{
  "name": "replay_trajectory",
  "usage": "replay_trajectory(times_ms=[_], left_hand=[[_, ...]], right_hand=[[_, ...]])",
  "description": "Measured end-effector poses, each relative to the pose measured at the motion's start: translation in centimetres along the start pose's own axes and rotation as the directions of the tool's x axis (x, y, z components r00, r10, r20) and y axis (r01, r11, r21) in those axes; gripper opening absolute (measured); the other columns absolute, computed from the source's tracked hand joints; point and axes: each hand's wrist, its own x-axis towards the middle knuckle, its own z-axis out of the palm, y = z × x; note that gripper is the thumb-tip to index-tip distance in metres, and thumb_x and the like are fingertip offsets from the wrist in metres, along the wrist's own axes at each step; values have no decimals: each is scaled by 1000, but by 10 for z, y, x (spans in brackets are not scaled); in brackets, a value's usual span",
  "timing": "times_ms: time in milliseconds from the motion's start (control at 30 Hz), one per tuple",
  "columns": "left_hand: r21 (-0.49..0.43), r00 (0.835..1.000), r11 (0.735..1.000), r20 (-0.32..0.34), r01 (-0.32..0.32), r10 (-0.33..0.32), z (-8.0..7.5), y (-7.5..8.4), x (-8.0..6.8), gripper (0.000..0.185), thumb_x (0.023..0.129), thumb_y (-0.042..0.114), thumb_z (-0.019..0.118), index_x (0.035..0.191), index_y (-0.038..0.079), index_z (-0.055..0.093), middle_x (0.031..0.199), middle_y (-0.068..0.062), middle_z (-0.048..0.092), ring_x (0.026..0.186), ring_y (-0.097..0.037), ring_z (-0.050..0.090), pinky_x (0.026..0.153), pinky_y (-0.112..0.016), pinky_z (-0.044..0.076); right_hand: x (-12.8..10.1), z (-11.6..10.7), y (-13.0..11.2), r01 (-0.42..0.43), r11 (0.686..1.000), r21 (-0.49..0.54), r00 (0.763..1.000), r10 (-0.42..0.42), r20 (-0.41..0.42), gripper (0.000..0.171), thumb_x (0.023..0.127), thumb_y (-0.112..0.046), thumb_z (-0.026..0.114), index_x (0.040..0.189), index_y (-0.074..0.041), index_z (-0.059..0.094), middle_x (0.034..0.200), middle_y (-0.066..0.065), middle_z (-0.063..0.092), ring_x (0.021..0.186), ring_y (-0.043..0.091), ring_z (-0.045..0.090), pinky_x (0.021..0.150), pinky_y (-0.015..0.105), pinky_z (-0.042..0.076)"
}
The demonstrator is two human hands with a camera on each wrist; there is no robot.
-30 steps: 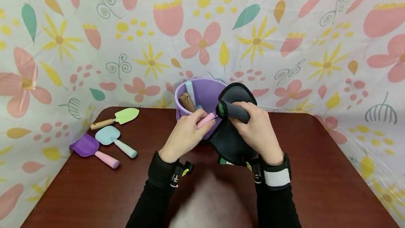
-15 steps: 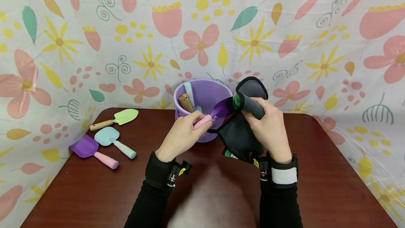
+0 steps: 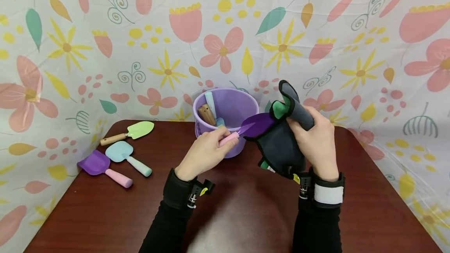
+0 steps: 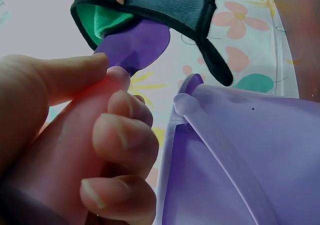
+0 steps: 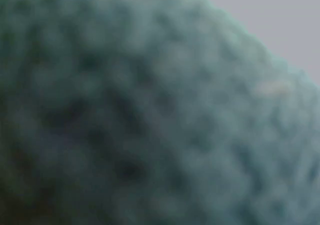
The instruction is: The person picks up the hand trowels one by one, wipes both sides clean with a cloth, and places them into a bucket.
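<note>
My left hand (image 3: 202, 149) grips the pink handle (image 4: 60, 135) of a small toy shovel, its purple blade (image 3: 254, 125) pointing right. Over the blade's tip lies a dark grey cloth (image 3: 281, 147) with black edging and a green underside (image 4: 107, 22). My right hand (image 3: 316, 139) holds the folded upper part of this cloth, while the rest hangs below. Blurred cloth (image 5: 150, 110) fills most of the right wrist view, hiding the right fingers there. Just behind the shovel stands a purple bucket (image 3: 237, 102).
Inside the bucket are a wooden handle (image 3: 206, 114) and a light blue handle (image 3: 210, 102). At the table's left lie a green trowel (image 3: 140, 129), a light blue shovel (image 3: 119, 150) and a purple shovel (image 3: 95, 162). A flowered curtain (image 3: 225, 22) hangs behind the table.
The right hand has drawn the cloth rightward along the shovel, and the purple blade, covered at first, now shows. The left hand stays nearly in place with the handle.
</note>
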Motion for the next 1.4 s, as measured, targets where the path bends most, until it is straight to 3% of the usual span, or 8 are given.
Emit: replay_trajectory(times_ms=[300, 533, 700, 967, 1400], left_hand=[[12, 1000, 1000, -6, 14, -14, 0, 0, 0, 25, 100, 41, 55, 86, 20, 54, 62, 7, 38, 55, -9, 43, 54, -29, 34], [-9, 1000, 1000, -22, 13, -13, 1, 4, 1, 28, 100, 43, 53, 85, 20, 52, 62, 6, 37, 55, -8, 42, 54, -29, 33], [-45, 999, 999, -34, 21, -23, 0, 1, 0, 27, 100, 46, 52, 86, 22, 53, 62, 6, 39, 55, -9, 41, 53, -29, 32], [-60, 998, 998, -59, -4, 1, -3, 1, 1, 26, 101, 46, 50, 91, 23, 58, 64, 6, 42, 58, -10, 45, 54, -30, 36], [-43, 998, 999, -69, -10, 7, -3, -2, 2, 21, 101, 37, 53, 94, 18, 58, 62, 5, 42, 54, -11, 44, 52, -30, 35]], right_hand=[[-2, -10, -2, -22, 998, 52, 993, 28, -111, 27, 87, -22, 75, 114, -16, 72, 101, 8, 70, 80, 8, 55, 69, 26, 37], [-2, -8, -7, 68, 994, 84, 992, -58, -108, 27, 86, -18, 76, 112, -14, 73, 104, 3, 70, 87, 5, 58, 76, 23, 40], [-3, -1, -12, 164, 983, 87, 985, -160, -58, 27, 85, -13, 77, 111, -10, 72, 104, 4, 69, 92, 16, 62, 80, 23, 41], [-5, 19, -19, 259, 964, 59, 964, -262, 49, 28, 84, -11, 77, 111, -9, 70, 105, 9, 66, 96, 26, 61, 83, 45, 45], [-14, 51, -36, 363, 929, 78, 912, -371, 173, 25, 85, -11, 75, 109, -9, 69, 98, 6, 64, 88, 22, 61, 78, 42, 48]])
